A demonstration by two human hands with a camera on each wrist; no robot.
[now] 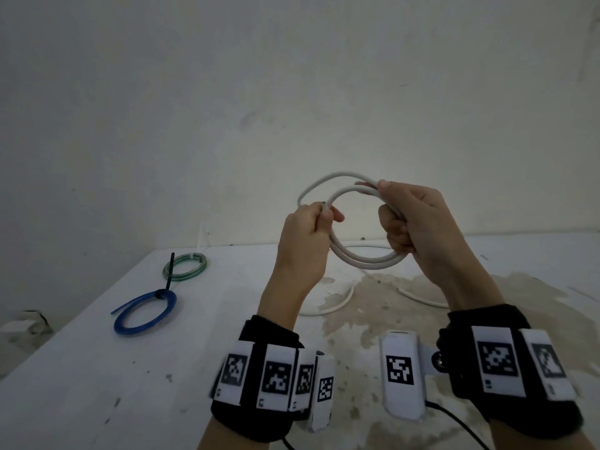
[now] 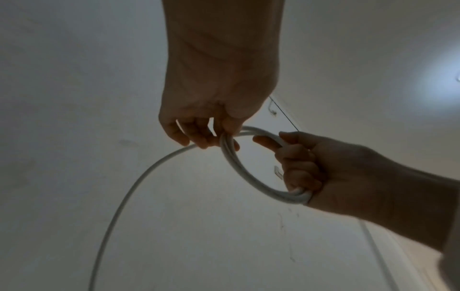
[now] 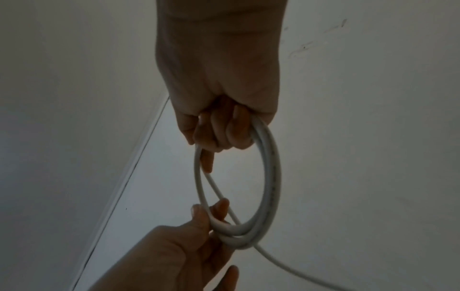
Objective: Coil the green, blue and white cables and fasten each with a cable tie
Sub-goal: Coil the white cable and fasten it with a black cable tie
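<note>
I hold the white cable (image 1: pixel 363 259) up above the table as a round coil of a few turns. My right hand (image 1: pixel 409 219) grips the coil's right side, fingers curled through the loop (image 3: pixel 271 177). My left hand (image 1: pixel 311 228) pinches the coil's left side (image 2: pixel 234 163), where a loose strand arcs over the top. The rest of the white cable (image 1: pixel 328 306) trails on the table below. A green coil (image 1: pixel 185 267) lies far left. In front of it lies a blue coil (image 1: pixel 144 315) closed with a black cable tie (image 1: pixel 167 277).
The white table (image 1: pixel 113 384) has a brownish stained patch (image 1: pixel 389 303) under my hands. A pale wall (image 1: pixel 292 92) stands right behind the table. My wrists carry black bands with marker tags.
</note>
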